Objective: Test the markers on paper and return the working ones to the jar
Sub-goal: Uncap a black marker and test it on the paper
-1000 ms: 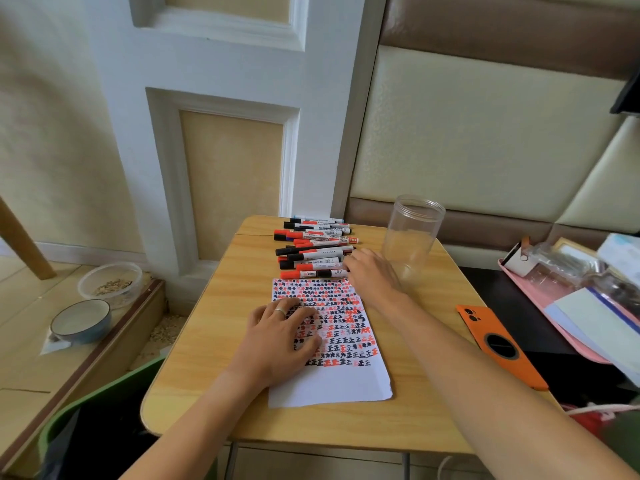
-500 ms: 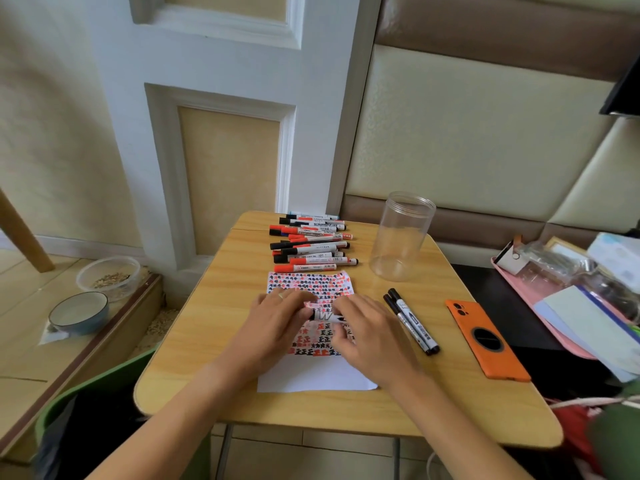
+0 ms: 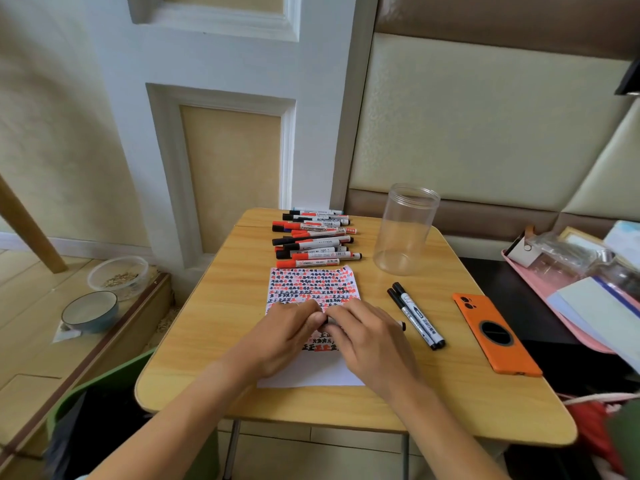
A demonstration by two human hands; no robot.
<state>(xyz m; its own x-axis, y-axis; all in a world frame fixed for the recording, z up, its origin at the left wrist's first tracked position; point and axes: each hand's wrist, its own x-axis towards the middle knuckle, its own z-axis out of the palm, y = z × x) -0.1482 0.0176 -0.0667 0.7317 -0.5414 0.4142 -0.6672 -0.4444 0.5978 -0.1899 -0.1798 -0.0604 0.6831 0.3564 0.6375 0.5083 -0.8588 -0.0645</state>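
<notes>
— How are your hands placed?

— Both forearms reach in from the near edge of the tabletop (image 3: 214, 327) and meet over the paper (image 3: 313, 374). My left hand (image 3: 287, 337) and right hand (image 3: 372, 341) sit knuckles up, fingertips facing each other. Between them my fingers curl round one marker (image 3: 401, 325); only a dark bit shows at my left thumb and a tip pokes out past my right hand. Whether the cap is on, I cannot tell.

— How many markers altogether?

— Two black ones (image 3: 415, 315) lie side by side just right of the paper, touching along their length. The pile (image 3: 315, 240) at the far edge of the sheet is red-capped and black-capped, overlapping; I make it roughly a dozen, but cannot count exactly.

— And the jar?

— One clear jar (image 3: 403, 230), upright, open-topped, with nothing in it, stands right of the pile. One orange phone (image 3: 495, 332) lies face down near the right edge.

— The paper?

— One sheet, its far half covered in rows of red and black marks.
</notes>
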